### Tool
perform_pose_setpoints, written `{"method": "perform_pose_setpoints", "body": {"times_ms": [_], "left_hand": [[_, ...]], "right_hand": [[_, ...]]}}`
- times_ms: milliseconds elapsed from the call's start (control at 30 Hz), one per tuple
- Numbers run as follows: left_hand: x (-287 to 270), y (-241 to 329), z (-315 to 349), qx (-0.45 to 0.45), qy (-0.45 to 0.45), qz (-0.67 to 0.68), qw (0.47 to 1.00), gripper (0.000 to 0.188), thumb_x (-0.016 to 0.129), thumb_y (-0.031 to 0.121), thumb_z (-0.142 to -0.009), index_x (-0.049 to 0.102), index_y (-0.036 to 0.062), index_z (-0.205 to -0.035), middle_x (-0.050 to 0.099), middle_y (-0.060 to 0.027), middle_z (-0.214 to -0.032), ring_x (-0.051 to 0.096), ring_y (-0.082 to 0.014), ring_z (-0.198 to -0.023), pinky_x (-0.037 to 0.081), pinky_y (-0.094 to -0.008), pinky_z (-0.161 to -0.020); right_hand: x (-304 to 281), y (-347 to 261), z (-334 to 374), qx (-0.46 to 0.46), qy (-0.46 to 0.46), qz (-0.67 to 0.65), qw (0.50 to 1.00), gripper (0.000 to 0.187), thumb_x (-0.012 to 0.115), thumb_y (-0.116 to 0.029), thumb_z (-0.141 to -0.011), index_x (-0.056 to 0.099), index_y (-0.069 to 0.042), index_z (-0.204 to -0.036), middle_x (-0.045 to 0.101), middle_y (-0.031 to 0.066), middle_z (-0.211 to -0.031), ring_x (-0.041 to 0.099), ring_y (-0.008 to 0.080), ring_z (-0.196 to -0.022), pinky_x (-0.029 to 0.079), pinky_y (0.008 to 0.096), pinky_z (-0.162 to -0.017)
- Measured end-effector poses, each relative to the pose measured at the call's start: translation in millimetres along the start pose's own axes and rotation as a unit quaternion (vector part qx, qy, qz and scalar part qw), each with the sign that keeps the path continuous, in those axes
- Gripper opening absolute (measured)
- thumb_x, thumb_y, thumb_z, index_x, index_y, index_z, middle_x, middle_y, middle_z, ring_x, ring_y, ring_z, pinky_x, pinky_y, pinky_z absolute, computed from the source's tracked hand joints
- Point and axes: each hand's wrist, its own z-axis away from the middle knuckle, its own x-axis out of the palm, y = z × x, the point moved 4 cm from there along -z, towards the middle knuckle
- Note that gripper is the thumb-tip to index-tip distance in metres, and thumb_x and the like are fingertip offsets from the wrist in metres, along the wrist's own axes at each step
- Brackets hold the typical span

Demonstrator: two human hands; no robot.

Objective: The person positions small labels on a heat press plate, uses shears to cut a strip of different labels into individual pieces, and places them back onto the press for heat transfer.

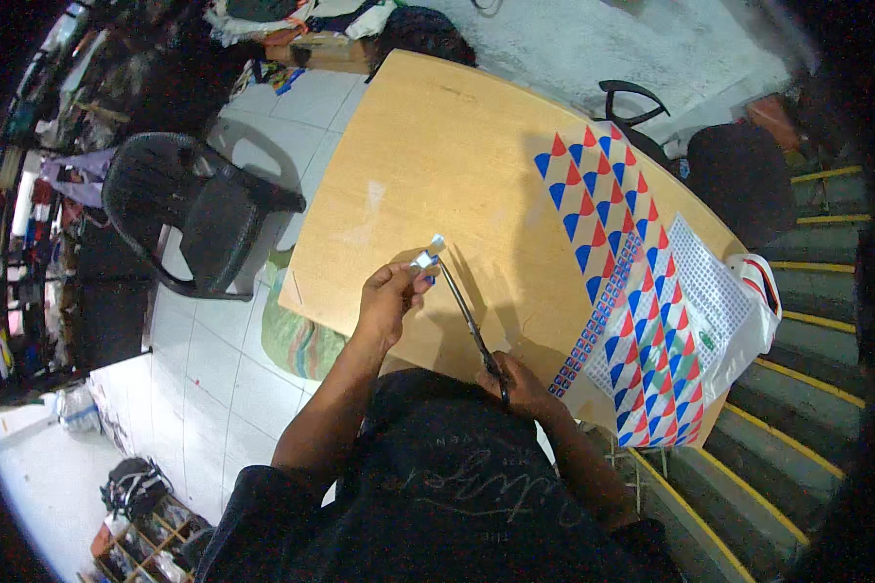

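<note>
My left hand [391, 294]: fingertips pinched on a small shiny blue-and-white piece [424, 260], held over the near part of the wooden table [399, 155]. My right hand [522, 387]: closed around the handles of dark scissors [470, 321], blades pointing up to the piece; contact between them, cannot tell. To my right on the table: strips with red and blue shapes [662, 287], beside a narrow red-and-blue strip [595, 319]. Black chair [209, 209] stands off to my left
</note>
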Motion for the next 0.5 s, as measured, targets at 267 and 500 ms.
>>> {"method": "perform_pose_setpoints", "body": {"times_ms": [267,500], "left_hand": [[8.4,-8.2,9.5,-0.005,0.07,-0.043,0.997,0.01,0.061,0.014,-0.086,0.061,0.0062,-0.08,0.058,-0.0013,-0.066,0.046,-0.0061,-0.051,0.03,-0.0199,-0.044],[16.8,-9.8,15.3,-0.012,0.08,-0.067,0.994,0.016,0.057,0.013,-0.089,0.063,-0.0012,-0.092,0.059,-0.0035,-0.071,0.05,-0.0083,-0.055,0.039,-0.0195,-0.048]], "right_hand": [[-8.9,2.6,0.2,-0.016,-0.049,-0.026,0.998,0.025,0.062,-0.02,-0.085,0.051,-0.002,-0.1,0.054,0.0102,-0.086,0.054,0.02,-0.083,0.043,0.0334,-0.076],[-2.3,28.7,-10.2,0.012,-0.05,-0.092,0.994,0.022,0.062,-0.019,-0.086,0.052,-0.002,-0.095,0.056,0.0077,-0.078,0.055,0.0185,-0.073,0.044,0.0328,-0.07]]}}
